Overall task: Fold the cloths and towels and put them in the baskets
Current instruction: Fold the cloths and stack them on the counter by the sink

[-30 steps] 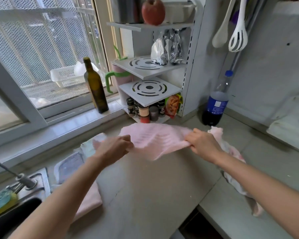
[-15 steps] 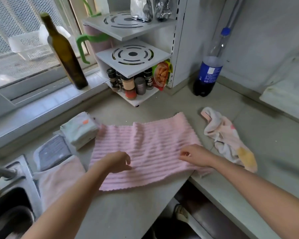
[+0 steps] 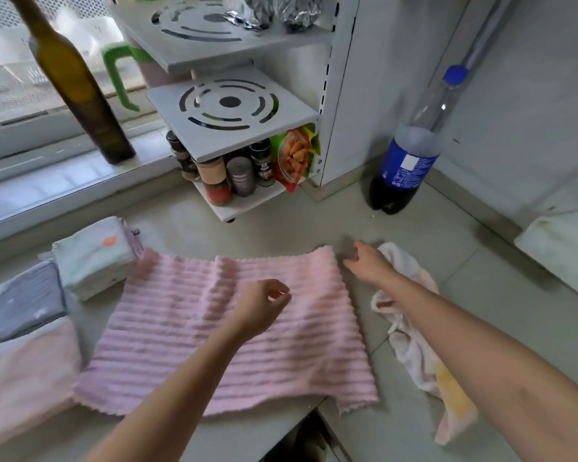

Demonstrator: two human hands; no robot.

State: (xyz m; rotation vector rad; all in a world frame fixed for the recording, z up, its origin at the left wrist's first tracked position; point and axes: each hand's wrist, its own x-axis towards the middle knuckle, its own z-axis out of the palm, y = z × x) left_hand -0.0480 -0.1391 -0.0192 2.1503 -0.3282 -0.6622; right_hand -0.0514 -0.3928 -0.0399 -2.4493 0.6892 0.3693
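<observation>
So far three folded cloths (image 3: 90,261) sit left; the pink towel (image 3: 234,331) lies flat, unfolded, my left hand (image 3: 261,305) and right hand (image 3: 367,265) loose, holding nothing; a crumpled rag (image 3: 414,348) waits right.

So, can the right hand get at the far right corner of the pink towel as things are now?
Probably yes. The right hand hovers open just beside that corner of the pink towel, and nothing lies between them. The crumpled cloth lies under the forearm, off to the side.
</observation>
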